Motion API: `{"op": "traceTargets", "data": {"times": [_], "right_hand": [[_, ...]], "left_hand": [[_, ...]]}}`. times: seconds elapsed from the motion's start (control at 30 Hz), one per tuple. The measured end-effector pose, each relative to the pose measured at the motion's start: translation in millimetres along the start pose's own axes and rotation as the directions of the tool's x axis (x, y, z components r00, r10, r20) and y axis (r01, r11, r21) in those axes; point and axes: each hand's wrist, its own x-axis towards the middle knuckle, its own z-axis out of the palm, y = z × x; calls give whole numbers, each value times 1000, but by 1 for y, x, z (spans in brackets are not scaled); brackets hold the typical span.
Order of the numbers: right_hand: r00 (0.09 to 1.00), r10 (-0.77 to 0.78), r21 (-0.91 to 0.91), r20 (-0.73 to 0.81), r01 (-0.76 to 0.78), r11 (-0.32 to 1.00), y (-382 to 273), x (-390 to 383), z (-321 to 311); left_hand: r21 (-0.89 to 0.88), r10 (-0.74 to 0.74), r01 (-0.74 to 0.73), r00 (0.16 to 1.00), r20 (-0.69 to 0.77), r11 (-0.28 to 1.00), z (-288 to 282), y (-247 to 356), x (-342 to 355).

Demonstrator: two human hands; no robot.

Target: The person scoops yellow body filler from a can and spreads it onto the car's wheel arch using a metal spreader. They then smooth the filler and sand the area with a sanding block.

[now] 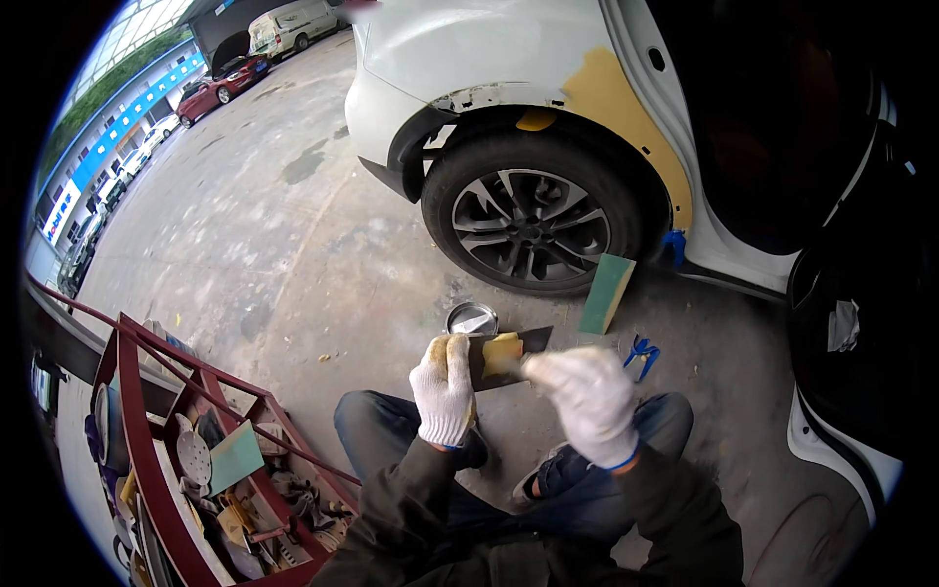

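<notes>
My white-gloved left hand [442, 389] is closed on a dark flat board [533, 340] carrying yellow paste [501, 350]. My gloved right hand [590, 401] is blurred, fingers closed at the board's right edge on something I cannot make out. A round metal tin [470, 316] with a light flat piece inside is just beyond the board. A green sheet [606, 292] leans by the wheel [523, 227], and blue plastic pieces [642, 359] lie right of my right hand. The white car's rear panel [611, 98] has a yellow filler coat above and beside the wheel.
A red metal rack [132, 401] full of discs, sheets and rags stands at my left. An open car door [841, 352] bounds the right. My bent knees are below my hands. Parked vehicles [225, 83] line the yard in the distance at upper left.
</notes>
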Motion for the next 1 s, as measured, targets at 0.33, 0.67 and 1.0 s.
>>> {"op": "traceTargets", "data": {"times": [0.33,0.67,1.0], "right_hand": [[797,299,418,525,-547,725,35,7,-28],[976,-84,-28,201,92,995,-8,-18,4],[993,-48,-58,108,54,997,-3,-3,6]], "left_hand": [[-269,-82,152,963,255,951,-9,9,1],[-97,-64,63,998,-5,993,7,6,4],[-33,-24,23,1000,-20,999,7,10,2]]}}
